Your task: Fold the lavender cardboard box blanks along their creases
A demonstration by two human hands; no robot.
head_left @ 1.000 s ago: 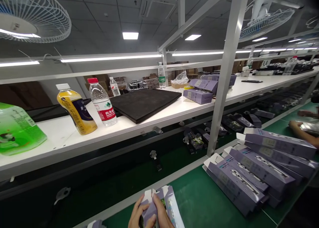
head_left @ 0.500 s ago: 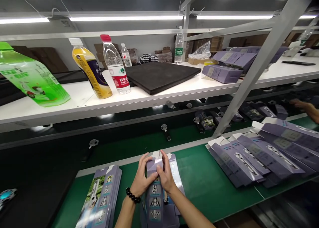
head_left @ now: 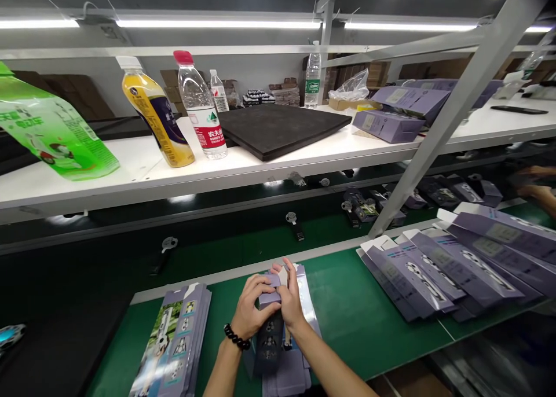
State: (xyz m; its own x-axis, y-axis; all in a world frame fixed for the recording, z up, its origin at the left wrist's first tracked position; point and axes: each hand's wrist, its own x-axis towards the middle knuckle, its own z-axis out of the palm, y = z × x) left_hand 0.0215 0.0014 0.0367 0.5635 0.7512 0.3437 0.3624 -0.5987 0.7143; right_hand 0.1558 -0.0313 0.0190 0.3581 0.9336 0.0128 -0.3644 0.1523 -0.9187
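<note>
The left hand point(head_left: 252, 309), with a shiny black bead bracelet point(head_left: 237, 337) on its wrist, gripped one side of a long purple card box with small pictures on it point(head_left: 268, 346). The right hand point(head_left: 290, 304) gripped the other side, near a small white card flap point(head_left: 283, 276) at the far end. The box was over the flat green table top point(head_left: 341, 310), between both hands. A neat pile of purple card boxes with green and blue pictures point(head_left: 185, 333) lay to the left. More purple card boxes with open white flaps point(head_left: 434, 272) lay to the right, well apart from the hands.
</note>
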